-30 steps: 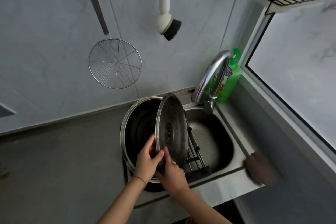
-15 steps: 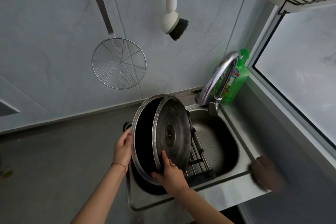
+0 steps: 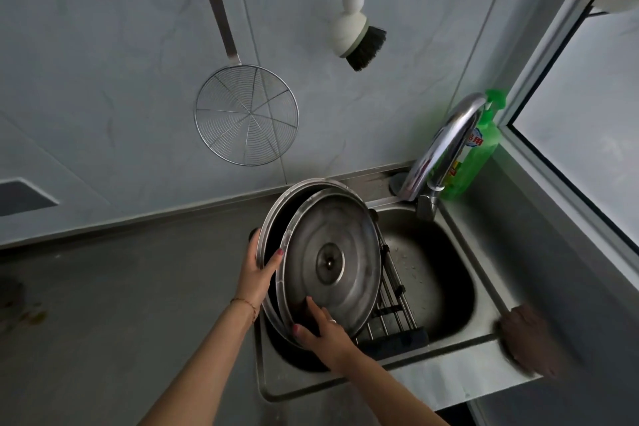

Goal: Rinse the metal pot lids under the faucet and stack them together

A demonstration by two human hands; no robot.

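2 metal pot lids stand on edge at the left end of the sink (image 3: 460, 339), their undersides toward the camera. The smaller lid (image 3: 332, 263) is in front, tilted back against the larger lid (image 3: 273, 228), which shows as a crescent behind it and to its left. A round boss with a centre screw marks the middle of the smaller lid.

The left hand (image 3: 257, 275) grips the left rim of the larger lid, fingers curled over the edge and thumb behind it. The right hand (image 3: 323, 330) holds the lower rim of the smaller lid, thumb pressed flat on its face and fingers curled under the edge; a ring shows on 1 finger.

Just right of the lids, a wire drying rack (image 3: 390, 308) spans the sink, with the dark basin open beyond it. The chrome faucet (image 3: 446, 145) rises at the far rim of the sink and arches over the basin, well apart from the lids; no water is visible running. A green dish soap bottle (image 3: 479, 152) stands just behind the faucet. A blurred brown object (image 3: 529, 342) sits at the sink's near right corner.

The grey worktop (image 3: 121, 304) stretches left of the sink. On the tiled wall above the sink hang a wire skimmer (image 3: 246, 114) and a white dish brush (image 3: 356, 27) with black bristles.
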